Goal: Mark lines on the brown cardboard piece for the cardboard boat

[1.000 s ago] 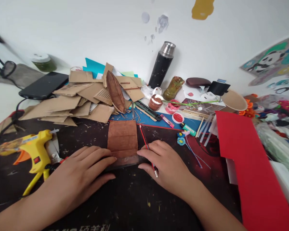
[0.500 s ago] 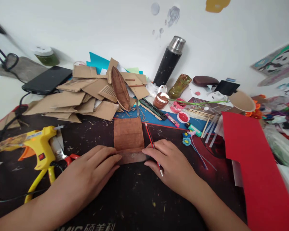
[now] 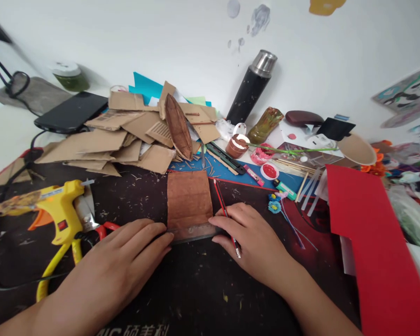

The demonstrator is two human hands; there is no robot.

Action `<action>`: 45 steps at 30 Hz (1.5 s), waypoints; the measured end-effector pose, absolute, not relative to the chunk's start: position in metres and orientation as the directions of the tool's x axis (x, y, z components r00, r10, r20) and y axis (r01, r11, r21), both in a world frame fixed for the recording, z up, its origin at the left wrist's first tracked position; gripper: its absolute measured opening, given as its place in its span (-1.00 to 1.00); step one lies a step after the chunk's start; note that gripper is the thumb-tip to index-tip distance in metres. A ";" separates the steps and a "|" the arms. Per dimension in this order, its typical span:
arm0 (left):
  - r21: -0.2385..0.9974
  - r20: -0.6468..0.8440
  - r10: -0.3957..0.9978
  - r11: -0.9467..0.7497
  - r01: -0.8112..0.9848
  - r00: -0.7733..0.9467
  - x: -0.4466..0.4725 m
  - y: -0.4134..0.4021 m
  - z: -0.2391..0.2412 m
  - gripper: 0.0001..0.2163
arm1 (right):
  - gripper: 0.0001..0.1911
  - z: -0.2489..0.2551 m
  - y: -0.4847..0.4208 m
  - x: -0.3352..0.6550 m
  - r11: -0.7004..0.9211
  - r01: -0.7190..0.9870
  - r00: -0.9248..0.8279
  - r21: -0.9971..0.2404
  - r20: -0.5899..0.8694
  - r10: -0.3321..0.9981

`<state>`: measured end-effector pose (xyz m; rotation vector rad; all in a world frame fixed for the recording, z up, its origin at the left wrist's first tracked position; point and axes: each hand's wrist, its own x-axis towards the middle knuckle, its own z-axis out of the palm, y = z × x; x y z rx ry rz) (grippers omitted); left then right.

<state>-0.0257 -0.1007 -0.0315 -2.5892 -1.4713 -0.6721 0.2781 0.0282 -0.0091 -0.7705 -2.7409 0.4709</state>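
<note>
A flat brown-painted cardboard piece (image 3: pixel 189 196) lies on the dark mat in front of me. Across its near edge rests a clear ruler (image 3: pixel 192 232). At the ruler's left end, the fingers of my left hand (image 3: pixel 126 256) are closed together and press down on it; the thumb is hidden. My right hand (image 3: pixel 254 235) has a red and black pencil (image 3: pixel 221 198) lodged between its fingers, point facing away. Its thumb and index finger also touch the ruler's right end.
A yellow glue gun (image 3: pixel 61 205) and yellow-handled pliers (image 3: pixel 52 270) lie left. Cardboard scraps (image 3: pixel 94 142) are heaped behind, topped by a brown leaf-shaped piece (image 3: pixel 178 126). A black thermos (image 3: pixel 250 88), a paint pot (image 3: pixel 237 148) and red sheet (image 3: pixel 374 233) stand or lie to the right.
The ruler has shifted slightly toward me, so more of the brown cardboard shows above it. My left hand has moved a little back with it. The view has tilted slightly.
</note>
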 end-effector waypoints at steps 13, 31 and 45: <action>0.084 0.430 0.783 -0.530 0.844 0.449 -0.021 -0.099 -0.029 -0.69 | -0.63 -0.009 0.028 0.277 0.794 0.461 -0.818 -0.396 0.158 0.554; 0.156 0.421 0.816 -0.495 0.855 0.396 -0.023 -0.097 -0.030 -0.69 | -0.76 -0.007 0.029 0.277 0.800 0.469 -0.807 -0.374 0.188 0.561; 0.395 0.402 0.896 -0.354 0.848 0.187 -0.017 -0.085 -0.022 -0.76 | -0.82 -0.008 0.036 0.287 0.816 0.482 -0.822 -0.319 0.158 0.547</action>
